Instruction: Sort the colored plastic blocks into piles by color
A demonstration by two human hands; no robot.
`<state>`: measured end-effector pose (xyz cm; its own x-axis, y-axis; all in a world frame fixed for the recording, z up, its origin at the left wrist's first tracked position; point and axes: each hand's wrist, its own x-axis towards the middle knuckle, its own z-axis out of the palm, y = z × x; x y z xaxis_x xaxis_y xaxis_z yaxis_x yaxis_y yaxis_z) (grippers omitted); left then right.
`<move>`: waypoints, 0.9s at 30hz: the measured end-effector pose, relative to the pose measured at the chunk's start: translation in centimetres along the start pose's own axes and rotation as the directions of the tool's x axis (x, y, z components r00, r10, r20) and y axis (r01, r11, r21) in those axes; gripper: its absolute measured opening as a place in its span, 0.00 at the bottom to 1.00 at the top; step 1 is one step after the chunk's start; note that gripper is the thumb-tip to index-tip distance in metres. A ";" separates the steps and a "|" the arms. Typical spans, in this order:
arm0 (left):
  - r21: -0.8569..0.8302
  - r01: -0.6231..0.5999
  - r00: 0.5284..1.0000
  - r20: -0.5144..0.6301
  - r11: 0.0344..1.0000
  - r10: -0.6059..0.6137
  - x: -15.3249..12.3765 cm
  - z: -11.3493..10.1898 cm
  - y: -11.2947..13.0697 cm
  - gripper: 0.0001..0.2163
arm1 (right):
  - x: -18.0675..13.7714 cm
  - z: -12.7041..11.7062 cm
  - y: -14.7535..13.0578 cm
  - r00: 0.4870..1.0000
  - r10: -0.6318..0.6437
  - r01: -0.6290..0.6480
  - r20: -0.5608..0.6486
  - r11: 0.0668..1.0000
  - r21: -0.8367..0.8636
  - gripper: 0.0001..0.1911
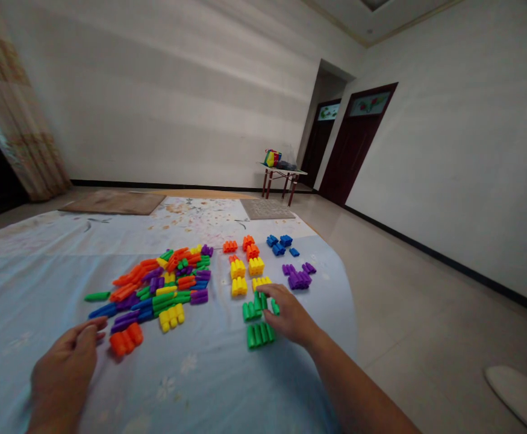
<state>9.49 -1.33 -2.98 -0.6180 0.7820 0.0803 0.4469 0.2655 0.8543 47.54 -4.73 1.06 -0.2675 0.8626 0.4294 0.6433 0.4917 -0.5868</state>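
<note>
My right hand (285, 313) is at the group of green bullet-shaped plastic building pieces on the right side of the bed-like surface. Its thumb and fingers close on a green piece (259, 300). Beside and below it lie more green pieces (260, 336). My left hand (70, 363) rests low at the left with its fingers stretched forward, nothing visible in them. Its fingertips are close to an orange block of joined pieces (126, 341) and a blue piece (103, 311). Ahead spreads a mixed heap of orange, purple, green, yellow and blue pieces (155, 283).
Colour groups stand on the right: yellow pieces (238, 286), orange pieces (247, 243), blue pieces (279, 243), purple pieces (299, 277). A light blue cloth (191, 386) covers the surface. Beyond its far edge, a small table (285, 170) carries a colourful bag (273, 158).
</note>
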 end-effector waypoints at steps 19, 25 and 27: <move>0.004 0.021 1.000 0.004 1.000 -0.021 -1.1 -0.6 1.7 0.21 | -2.0 -0.1 0.0 0.942 -0.038 0.046 0.334 0.999 -0.016 0.27; 0.001 0.047 0.999 0.026 0.999 -0.047 -0.5 -0.5 1.4 0.20 | -1.9 -0.3 -0.2 0.941 0.011 0.010 0.339 0.998 -0.058 0.30; 0.006 0.061 0.998 0.026 0.998 -0.061 -0.4 -0.5 1.4 0.20 | -1.9 -0.3 -0.4 0.938 0.037 -0.007 0.345 0.996 -0.087 0.31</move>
<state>10.08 -1.57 -1.57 -0.6274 0.7786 0.0145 0.4124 0.3164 0.8543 48.03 -6.63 0.71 -0.4747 0.8684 0.1436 0.7056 0.4730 -0.5277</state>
